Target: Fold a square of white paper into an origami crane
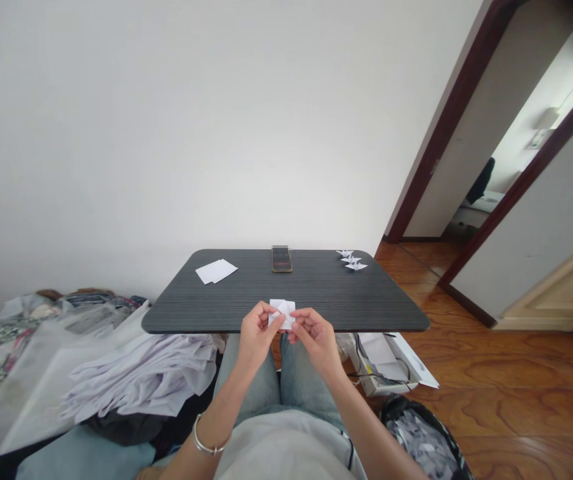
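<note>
A small white sheet of folded paper (282, 308) is held between my two hands at the front edge of the dark table (216, 307). My left hand (259, 327) pinches its left side, with the thumb lying over a fold. On the right side, my right hand (314, 332) grips the paper between thumb and fingers. Creased flaps show on its upper face; the fingers cover its lower corners. Three or so folded paper cranes (354, 261) stand at the table's back right. A few flat white paper sheets (216, 271) lie overlapping at the back left.
A phone (281, 259) lies at the table's back middle, near the white wall (266, 133). Bags and cloth (141, 373) are piled left of my legs. On the right are a white box with cables (384, 363) and a black bag of scraps (421, 440).
</note>
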{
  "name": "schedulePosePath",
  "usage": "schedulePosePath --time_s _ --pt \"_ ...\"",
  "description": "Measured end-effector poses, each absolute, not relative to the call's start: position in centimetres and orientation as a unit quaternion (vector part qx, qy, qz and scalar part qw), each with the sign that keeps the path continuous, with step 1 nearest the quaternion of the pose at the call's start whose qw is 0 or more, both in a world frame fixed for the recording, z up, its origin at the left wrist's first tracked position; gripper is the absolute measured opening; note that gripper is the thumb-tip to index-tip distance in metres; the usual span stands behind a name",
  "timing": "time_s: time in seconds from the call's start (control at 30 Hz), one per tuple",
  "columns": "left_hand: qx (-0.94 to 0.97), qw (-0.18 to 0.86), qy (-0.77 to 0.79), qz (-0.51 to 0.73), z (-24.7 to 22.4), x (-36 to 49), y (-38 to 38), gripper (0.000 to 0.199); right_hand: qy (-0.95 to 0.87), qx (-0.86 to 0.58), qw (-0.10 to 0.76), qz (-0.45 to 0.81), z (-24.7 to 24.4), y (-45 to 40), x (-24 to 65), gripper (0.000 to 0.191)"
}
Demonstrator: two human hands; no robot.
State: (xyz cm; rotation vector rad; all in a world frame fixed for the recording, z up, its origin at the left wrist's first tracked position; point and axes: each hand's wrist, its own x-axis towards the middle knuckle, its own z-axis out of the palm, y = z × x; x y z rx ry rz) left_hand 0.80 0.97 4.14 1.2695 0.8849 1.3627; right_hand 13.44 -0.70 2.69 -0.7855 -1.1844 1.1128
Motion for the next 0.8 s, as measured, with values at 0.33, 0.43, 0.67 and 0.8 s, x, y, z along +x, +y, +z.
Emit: schedulePosePath --time_s 0.33,0.43,0.67,0.8 --pt "0.554 0.485 0.380 0.560 4.17 0.79 0.84 0.019 -0.479 -0.364 0.593 0.536 2.94 -0.36 13.83 0.021" --pt "0.555 0.486 0.382 0.557 4.21 0.82 0.79 0.019 -0.464 -0.360 0.582 0.562 2.96 -0.31 14.02 0.021" --pt "0.558 0.494 0.378 0.549 4.41 0.67 0.74 0.018 -0.424 -0.339 0.573 0.614 2.90 -0.30 14.21 0.020" --pt "0.558 0.499 0.366 0.553 4.16 0.51 0.90 0.016 -0.409 -0.334 0.575 0.625 3.02 -0.32 14.19 0.017"
